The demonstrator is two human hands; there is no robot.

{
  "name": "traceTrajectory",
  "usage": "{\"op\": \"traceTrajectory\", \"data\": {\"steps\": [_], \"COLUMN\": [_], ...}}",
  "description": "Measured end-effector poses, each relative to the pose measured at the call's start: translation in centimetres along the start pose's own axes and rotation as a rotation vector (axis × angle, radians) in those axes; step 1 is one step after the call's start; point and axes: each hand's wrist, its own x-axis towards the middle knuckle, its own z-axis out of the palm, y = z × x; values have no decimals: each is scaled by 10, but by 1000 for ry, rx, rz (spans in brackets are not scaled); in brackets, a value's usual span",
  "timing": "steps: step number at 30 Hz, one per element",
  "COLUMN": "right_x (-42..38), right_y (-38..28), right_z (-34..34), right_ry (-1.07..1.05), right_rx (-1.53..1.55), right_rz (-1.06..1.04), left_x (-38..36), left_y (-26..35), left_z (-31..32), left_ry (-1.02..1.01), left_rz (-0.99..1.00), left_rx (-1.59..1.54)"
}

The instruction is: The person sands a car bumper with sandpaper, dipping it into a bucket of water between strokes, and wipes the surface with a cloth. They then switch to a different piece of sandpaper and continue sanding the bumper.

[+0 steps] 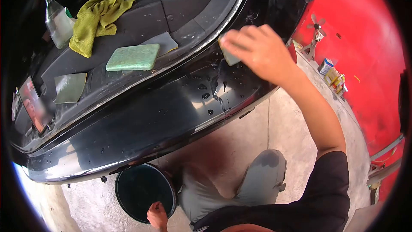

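My right hand (259,53) is wrapped round a small grey-green sanding sheet (230,56) and lies against the wet black car panel (141,107). Water drops and streaks show on the panel below it. Over the rim of a dark bucket (146,165), low in view, is my left hand (157,215), its fingers curled; whether it holds anything is too small to tell. A green sponge block (133,57) rests on the car, partly over a grey sheet (162,43). Another grey-green sheet (70,88) lies further left.
A yellow-green cloth (96,19) and a clear bottle (58,23) lie at the upper left. A phone (33,105) leans at the far left. Along the red wall (360,43) stand a fan (316,26), a can (325,66) and several bottles.
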Motion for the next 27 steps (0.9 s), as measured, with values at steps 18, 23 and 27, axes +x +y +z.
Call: {"op": "traceTrajectory", "data": {"steps": [18, 23, 27], "right_x": [-6, -8, -10], "right_y": [14, 21, 18], "right_z": [1, 0, 1], "right_ry": [-12, -10, -27], "right_rx": [3, -78, -52], "right_rz": [-118, -49, -127], "left_x": [-2, -3, -3], "left_y": [8, 16, 18], "left_z": [-2, -6, -8], "left_ry": [1, -21, -18], "left_rz": [-23, -36, -46], "left_rx": [37, 33, 14]}}
